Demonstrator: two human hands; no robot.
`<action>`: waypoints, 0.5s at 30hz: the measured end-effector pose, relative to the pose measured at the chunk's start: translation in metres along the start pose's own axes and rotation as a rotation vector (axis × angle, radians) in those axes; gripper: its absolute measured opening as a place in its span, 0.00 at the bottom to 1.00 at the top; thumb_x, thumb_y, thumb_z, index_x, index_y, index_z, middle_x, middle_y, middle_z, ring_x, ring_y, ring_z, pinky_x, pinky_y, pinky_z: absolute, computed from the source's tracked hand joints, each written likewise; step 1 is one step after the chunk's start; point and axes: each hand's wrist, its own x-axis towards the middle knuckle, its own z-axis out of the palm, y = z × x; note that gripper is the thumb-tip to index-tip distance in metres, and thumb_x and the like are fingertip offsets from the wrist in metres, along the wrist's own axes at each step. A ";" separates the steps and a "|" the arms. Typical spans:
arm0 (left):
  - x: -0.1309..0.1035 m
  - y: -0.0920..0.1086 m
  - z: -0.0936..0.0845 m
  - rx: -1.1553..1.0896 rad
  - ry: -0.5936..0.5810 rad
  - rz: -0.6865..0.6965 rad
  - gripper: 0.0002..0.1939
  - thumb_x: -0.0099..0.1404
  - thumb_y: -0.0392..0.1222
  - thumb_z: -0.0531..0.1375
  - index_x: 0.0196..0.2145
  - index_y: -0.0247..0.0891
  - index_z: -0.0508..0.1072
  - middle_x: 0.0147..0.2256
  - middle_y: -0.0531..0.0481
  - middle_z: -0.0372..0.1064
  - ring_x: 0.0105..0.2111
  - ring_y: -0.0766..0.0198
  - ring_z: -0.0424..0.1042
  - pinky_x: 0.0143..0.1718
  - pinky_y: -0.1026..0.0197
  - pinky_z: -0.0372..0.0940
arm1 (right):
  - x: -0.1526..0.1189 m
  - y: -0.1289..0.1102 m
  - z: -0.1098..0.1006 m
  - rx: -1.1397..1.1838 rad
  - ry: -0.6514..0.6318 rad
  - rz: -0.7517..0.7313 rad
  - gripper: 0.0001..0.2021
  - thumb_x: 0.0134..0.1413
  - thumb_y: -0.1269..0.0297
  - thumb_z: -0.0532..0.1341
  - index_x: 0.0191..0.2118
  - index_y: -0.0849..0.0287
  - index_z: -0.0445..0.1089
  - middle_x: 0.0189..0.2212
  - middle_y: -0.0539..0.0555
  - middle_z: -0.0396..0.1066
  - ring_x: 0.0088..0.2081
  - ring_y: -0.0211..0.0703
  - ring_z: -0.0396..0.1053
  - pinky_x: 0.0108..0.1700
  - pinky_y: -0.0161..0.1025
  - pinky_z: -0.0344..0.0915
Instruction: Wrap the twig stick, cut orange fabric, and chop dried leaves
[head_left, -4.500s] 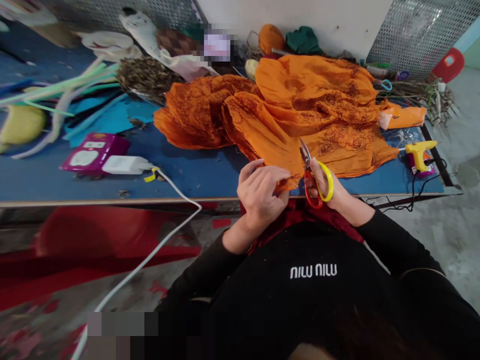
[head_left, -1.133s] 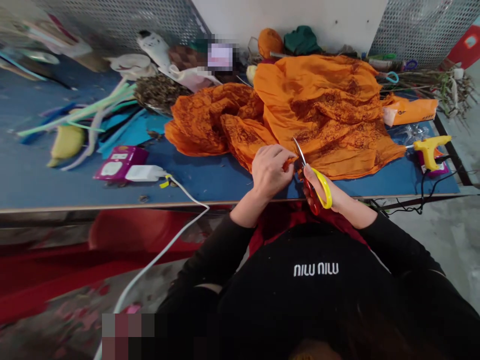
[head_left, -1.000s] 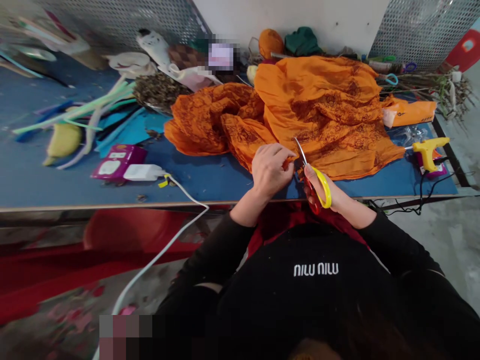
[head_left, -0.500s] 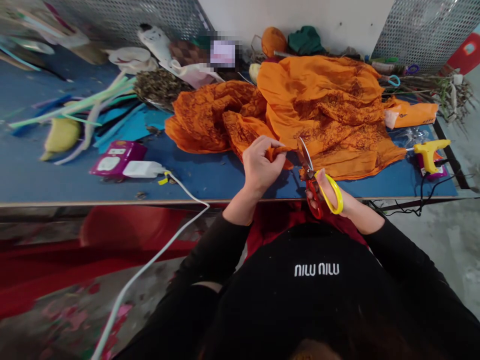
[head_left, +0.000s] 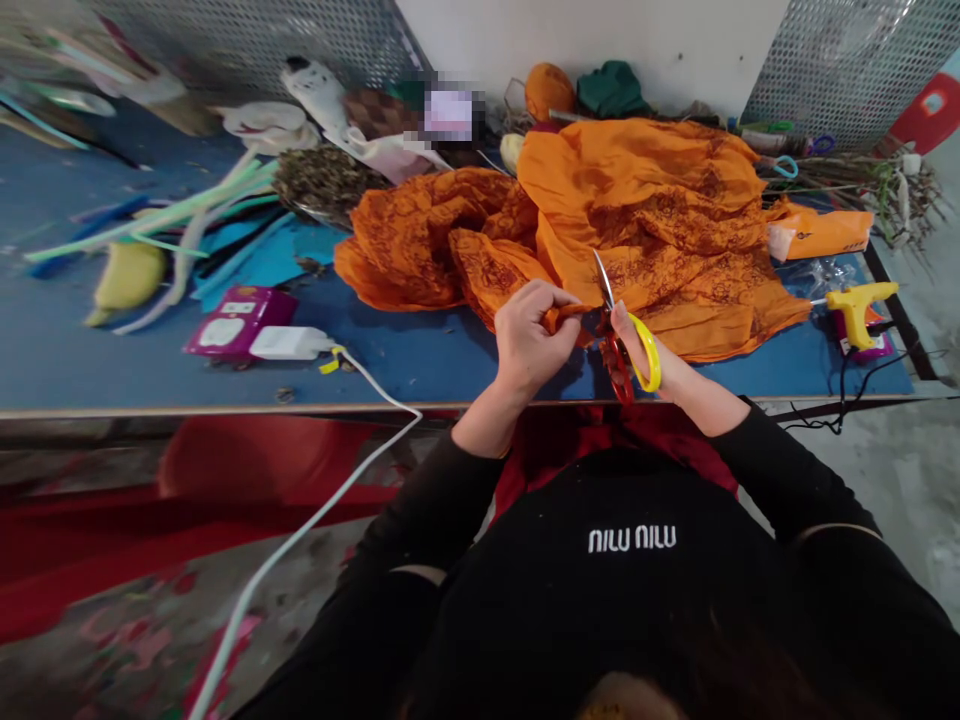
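A large orange cloth [head_left: 645,200] with a dark printed pattern lies crumpled across the table. My left hand [head_left: 529,335] pinches a gathered edge of it near the table's front. In my right hand [head_left: 637,350] is a pair of scissors [head_left: 606,280] with one red and one yellow handle. The blades are spread and point away from me, beside the pinched cloth edge; part of the lower blade is lost against the cloth, so I cannot tell whether it touches. The fingers of my right hand are partly hidden behind the handles.
On the blue table [head_left: 390,365], a purple power socket [head_left: 244,318] holds a white plug [head_left: 292,343], its cable hanging over the front edge. A yellow glue gun [head_left: 862,300] lies at the right. Left are a yellow banana-shaped piece [head_left: 129,278] and long strips. Dried plant matter [head_left: 326,180] sits behind.
The scissors in my right hand have moved left and slightly away from me, closer to the cloth edge. My left hand keeps its pinch, having shifted only slightly.
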 end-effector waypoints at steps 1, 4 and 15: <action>0.000 0.001 0.000 -0.005 0.001 0.004 0.07 0.57 0.29 0.61 0.29 0.40 0.77 0.28 0.53 0.75 0.29 0.65 0.73 0.33 0.62 0.67 | 0.002 0.000 0.000 -0.007 0.014 -0.016 0.35 0.55 0.20 0.54 0.39 0.52 0.61 0.20 0.42 0.59 0.18 0.32 0.57 0.19 0.33 0.55; 0.002 0.003 0.001 -0.016 0.002 0.013 0.09 0.56 0.28 0.61 0.29 0.40 0.76 0.29 0.53 0.76 0.30 0.64 0.74 0.34 0.61 0.68 | 0.007 0.002 0.000 -0.016 0.042 -0.082 0.35 0.54 0.20 0.56 0.37 0.52 0.62 0.20 0.41 0.57 0.19 0.31 0.54 0.19 0.33 0.55; 0.007 0.000 -0.006 0.044 0.016 -0.120 0.07 0.58 0.29 0.62 0.29 0.40 0.75 0.28 0.53 0.73 0.30 0.64 0.72 0.35 0.60 0.68 | -0.006 0.000 -0.010 0.037 0.003 0.001 0.36 0.53 0.22 0.60 0.42 0.54 0.66 0.21 0.41 0.63 0.17 0.29 0.59 0.19 0.30 0.54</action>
